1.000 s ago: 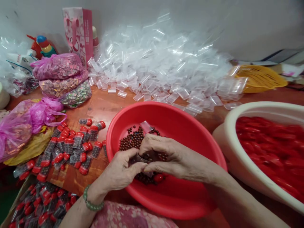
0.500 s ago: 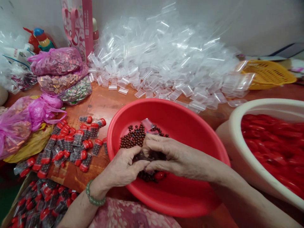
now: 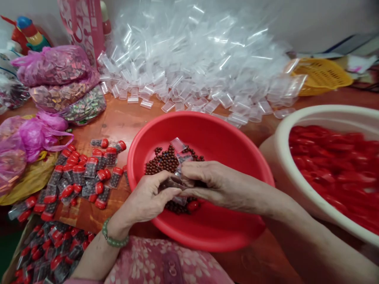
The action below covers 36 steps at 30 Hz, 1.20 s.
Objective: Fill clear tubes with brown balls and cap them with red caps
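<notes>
My left hand (image 3: pixel 151 197) and my right hand (image 3: pixel 214 183) meet over a red basin (image 3: pixel 233 157), both with curled fingers. At my right fingertips shows a bit of clear plastic case (image 3: pixel 178 171), mostly hidden by the fingers. Whatever sits between my left thumb and fingers is dark and cannot be made out. Brown round beads (image 3: pixel 162 162) lie heaped in the basin under and behind my hands. Among them are a loose clear case (image 3: pixel 178 144) and a red cap (image 3: pixel 193 206), just below my right hand.
Filled red-capped cases (image 3: pixel 90 167) lie left of the basin, with more in a box (image 3: pixel 50 252) below. Clear empty cases (image 3: pixel 195 71) are piled behind. At right stands a white tub (image 3: pixel 281 138) of red caps (image 3: pixel 334 169). Pink bags (image 3: pixel 56 67) and a yellow basket (image 3: pixel 322 75) flank the pile.
The whole view has shifted, so the basin and surroundings appear a little higher and further left. My hands stay together over the beads, with slightly changed fingers.
</notes>
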Each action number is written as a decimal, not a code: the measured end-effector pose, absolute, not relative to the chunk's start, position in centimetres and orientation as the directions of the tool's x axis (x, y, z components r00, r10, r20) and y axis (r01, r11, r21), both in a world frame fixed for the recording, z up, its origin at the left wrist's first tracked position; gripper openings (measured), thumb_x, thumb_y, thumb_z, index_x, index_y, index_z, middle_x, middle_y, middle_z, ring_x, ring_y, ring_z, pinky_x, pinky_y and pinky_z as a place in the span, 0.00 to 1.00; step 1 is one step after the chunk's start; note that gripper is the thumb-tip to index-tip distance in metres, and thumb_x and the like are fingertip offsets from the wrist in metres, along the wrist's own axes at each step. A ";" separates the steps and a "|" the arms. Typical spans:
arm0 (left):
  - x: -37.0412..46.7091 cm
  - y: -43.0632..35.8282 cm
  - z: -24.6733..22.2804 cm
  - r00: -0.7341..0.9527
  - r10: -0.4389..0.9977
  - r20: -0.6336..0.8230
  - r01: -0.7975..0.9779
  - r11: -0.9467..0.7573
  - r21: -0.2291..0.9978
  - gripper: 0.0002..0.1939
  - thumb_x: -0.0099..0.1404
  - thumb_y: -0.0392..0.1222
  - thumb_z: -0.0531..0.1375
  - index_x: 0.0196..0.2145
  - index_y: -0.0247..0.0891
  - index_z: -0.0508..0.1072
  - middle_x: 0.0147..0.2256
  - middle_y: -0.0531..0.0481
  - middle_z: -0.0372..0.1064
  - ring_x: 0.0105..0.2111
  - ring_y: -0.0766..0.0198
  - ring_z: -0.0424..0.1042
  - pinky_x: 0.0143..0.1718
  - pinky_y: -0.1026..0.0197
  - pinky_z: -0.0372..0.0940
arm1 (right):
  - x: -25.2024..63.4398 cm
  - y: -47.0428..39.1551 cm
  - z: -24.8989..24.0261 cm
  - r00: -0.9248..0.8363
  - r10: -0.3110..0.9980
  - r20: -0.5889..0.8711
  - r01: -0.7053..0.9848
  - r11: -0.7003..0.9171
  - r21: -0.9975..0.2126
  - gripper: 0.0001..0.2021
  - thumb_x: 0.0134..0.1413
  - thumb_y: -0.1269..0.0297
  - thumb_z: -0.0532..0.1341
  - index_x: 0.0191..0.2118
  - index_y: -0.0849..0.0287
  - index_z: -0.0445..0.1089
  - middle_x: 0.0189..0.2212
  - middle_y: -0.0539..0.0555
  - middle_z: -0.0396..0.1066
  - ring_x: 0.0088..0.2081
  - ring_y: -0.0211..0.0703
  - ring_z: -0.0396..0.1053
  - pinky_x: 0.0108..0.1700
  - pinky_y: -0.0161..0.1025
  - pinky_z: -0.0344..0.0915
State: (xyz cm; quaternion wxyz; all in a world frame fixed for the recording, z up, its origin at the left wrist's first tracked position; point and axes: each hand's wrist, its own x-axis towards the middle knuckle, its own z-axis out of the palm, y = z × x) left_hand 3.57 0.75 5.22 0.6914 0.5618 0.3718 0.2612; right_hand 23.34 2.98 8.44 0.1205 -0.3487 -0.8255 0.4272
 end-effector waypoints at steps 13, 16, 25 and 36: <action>3.1 -0.6 6.5 0.580 0.796 -0.174 0.015 0.203 0.979 0.06 0.65 0.39 0.59 0.39 0.36 0.71 0.39 0.47 0.74 0.41 0.63 0.74 0.45 0.61 0.68 | 27.6 -0.7 2.6 -0.366 0.794 -0.485 0.928 0.353 -0.123 0.10 0.57 0.73 0.53 0.39 0.59 0.72 0.41 0.59 0.71 0.40 0.48 0.68 0.36 0.41 0.57; 3.0 -1.1 6.7 0.529 0.843 -0.098 0.176 0.004 0.984 0.06 0.66 0.37 0.58 0.40 0.36 0.71 0.39 0.48 0.74 0.40 0.63 0.73 0.45 0.61 0.67 | 26.8 -1.2 2.4 -0.453 0.716 -0.531 0.890 0.400 -0.220 0.11 0.54 0.75 0.56 0.36 0.57 0.74 0.39 0.56 0.73 0.41 0.46 0.69 0.39 0.40 0.59; 2.4 -1.5 5.9 0.448 0.888 -0.106 0.097 0.070 0.993 0.06 0.64 0.38 0.60 0.40 0.37 0.72 0.36 0.51 0.74 0.37 0.68 0.73 0.42 0.66 0.66 | 26.1 -0.6 1.8 -0.478 0.734 -0.483 0.875 0.349 -0.335 0.12 0.55 0.79 0.54 0.30 0.62 0.74 0.33 0.60 0.74 0.35 0.44 0.70 0.38 0.38 0.63; 4.7 -2.4 5.6 0.392 0.898 -0.201 0.116 0.168 0.979 0.05 0.64 0.38 0.59 0.38 0.36 0.68 0.40 0.47 0.73 0.40 0.64 0.73 0.44 0.61 0.66 | 23.6 -1.8 5.5 -0.090 0.956 -0.279 0.037 -0.276 -0.960 0.16 0.49 0.51 0.67 0.31 0.60 0.69 0.23 0.50 0.72 0.23 0.37 0.69 0.26 0.34 0.67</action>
